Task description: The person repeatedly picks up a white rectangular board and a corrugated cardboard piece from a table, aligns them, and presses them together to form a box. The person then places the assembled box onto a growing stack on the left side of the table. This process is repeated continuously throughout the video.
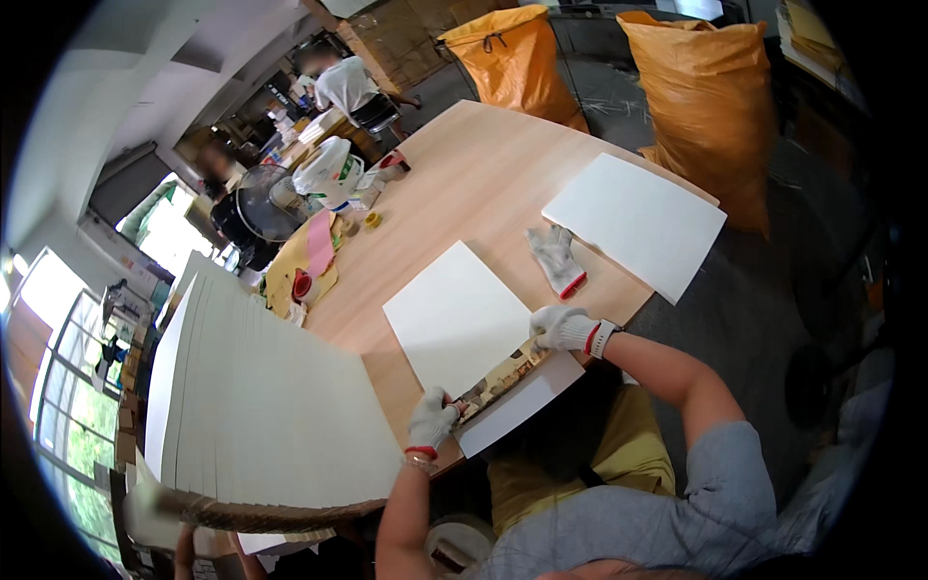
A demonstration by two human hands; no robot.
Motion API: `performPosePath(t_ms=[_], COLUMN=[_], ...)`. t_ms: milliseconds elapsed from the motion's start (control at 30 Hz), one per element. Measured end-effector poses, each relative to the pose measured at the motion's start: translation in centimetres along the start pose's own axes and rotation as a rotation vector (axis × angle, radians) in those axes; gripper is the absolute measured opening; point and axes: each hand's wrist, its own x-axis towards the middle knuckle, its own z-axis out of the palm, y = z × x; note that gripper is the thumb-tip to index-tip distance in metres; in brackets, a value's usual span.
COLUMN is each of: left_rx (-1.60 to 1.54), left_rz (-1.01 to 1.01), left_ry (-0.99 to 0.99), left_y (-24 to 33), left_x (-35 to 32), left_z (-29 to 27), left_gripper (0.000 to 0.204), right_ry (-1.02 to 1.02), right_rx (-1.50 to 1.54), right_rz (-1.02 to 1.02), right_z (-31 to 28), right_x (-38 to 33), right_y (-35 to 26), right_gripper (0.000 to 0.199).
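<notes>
Both gloved hands, left hand (431,421) and right hand (561,329), pinch a white board (456,319) lying between them, its long axis running near-right to far-left.

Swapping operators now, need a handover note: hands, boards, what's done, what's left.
Left hand, gloved, grips the near-left corner of the white board.
Right hand, gloved, holds its near-right edge.
The board lies partly over a printed sheet at the table edge.
Done, it seems: one white board set aside far right.
Left: tall stack of boards on the left. Spare glove lies between the boards.
</notes>
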Motion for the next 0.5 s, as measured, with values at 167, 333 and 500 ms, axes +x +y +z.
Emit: performPosePath(t_ms=[167,333,500], left_rx=[0.867,1.003,0.739], left_rz=[0.909,0.828,0.915], left_ry=[-0.012,-0.378,-0.328], left_y=[10.5,12.5,12.5], left_x=[1.9,4.1,4.7], left_z=[-5.0,-4.1,-3.8], left_gripper=[0.091,0.090,0.082], right_ry=[0.279,0.510,0.233], right_rx=[0.120,-0.131,-0.091], right_rz=[-0.127,-0.837,-0.933], right_z=[1.6,3.1,16.3], right_x=[0.7,-1.7,1.8], right_y=[1.9,-2.4,-8.8], right_gripper=[0.029,0.007,0.010])
